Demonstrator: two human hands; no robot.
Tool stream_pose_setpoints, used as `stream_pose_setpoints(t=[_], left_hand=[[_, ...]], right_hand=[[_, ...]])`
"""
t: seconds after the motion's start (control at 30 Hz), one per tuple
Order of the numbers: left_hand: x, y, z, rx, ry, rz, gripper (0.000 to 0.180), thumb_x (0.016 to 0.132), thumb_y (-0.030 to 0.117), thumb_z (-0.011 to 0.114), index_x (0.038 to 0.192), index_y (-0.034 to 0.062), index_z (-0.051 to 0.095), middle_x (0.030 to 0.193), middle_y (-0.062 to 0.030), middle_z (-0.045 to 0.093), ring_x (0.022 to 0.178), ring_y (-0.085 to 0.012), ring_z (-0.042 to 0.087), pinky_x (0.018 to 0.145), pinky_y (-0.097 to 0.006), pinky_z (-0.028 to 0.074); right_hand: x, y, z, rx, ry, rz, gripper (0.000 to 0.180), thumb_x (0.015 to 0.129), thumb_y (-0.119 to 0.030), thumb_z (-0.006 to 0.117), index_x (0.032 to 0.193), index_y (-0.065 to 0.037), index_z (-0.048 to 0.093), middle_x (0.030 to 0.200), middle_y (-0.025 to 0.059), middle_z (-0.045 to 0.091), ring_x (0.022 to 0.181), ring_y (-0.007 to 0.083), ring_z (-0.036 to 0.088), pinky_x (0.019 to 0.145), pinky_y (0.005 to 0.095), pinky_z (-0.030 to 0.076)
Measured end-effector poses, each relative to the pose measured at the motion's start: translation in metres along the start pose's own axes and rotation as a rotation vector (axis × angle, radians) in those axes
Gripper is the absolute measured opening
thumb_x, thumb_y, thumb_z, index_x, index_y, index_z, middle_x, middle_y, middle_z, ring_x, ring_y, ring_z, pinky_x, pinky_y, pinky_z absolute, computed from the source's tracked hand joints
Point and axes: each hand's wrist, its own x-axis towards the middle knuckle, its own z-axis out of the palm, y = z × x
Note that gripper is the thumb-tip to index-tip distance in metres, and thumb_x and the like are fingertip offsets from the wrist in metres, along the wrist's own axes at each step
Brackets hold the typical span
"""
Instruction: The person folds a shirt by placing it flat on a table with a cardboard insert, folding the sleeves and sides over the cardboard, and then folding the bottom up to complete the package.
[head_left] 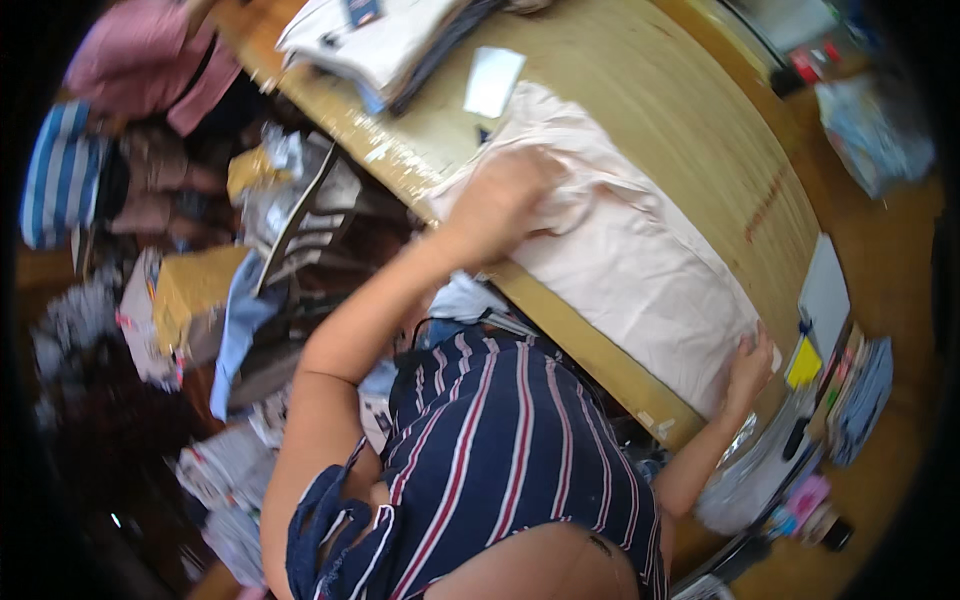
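Observation:
A pale pink garment (640,285) lies lengthwise along the wooden table, its front side near my body. At its far left end, my left hand (508,195) is closed on the fabric, which bunches into loose folds beside the fingers. That hand is somewhat blurred. Down at the garment's right end, my right hand (748,372) rests on the cloth near its edge, fingers apart. A white card (494,82) lies on the table just past the garment's far end. Beyond it stands a stack of folded clothes (375,45), with a dark tag on the light top piece.
The table (720,130) has a taped, worn left edge. To the right are a white notebook (825,280), a yellow piece (803,363), a folded blue cloth (862,400) and a plastic bag (875,130). Chairs, bags and a box (200,295) crowd the left; a person in pink (140,60) stands beyond.

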Motion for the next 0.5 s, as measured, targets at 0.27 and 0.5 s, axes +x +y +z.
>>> stream_pose_setpoints(t=[0.27, 0.5], left_hand=[[-0.124, -0.047, -0.121, 0.297, 0.186, -0.665, 0.018, 0.077, 0.001, 0.048, 0.093, 0.0023, 0.057, 0.087, -0.0115, 0.059, 0.085, -0.026, 0.055, 0.076, -0.032, 0.042], [-0.099, -0.041, -0.044, 0.33, 0.056, -0.464, 0.034, 0.07, 0.013, 0.059, 0.103, 0.0106, 0.054, 0.111, -0.0049, 0.05, 0.108, -0.0243, 0.041, 0.089, -0.039, 0.032]], right_hand=[[-0.035, -0.271, -0.014, 0.25, -0.26, -1.223, 0.057, 0.066, -0.023, 0.064, 0.118, -0.014, 0.043, 0.125, 0.0054, 0.038, 0.115, 0.0234, 0.034, 0.095, 0.0407, 0.022], [0.032, -0.293, 0.044, 1.027, -0.492, -0.372, 0.033, 0.075, -0.009, 0.057, 0.107, -0.005, 0.049, 0.096, 0.0066, 0.056, 0.084, 0.0163, 0.054, 0.076, 0.0316, 0.043]])
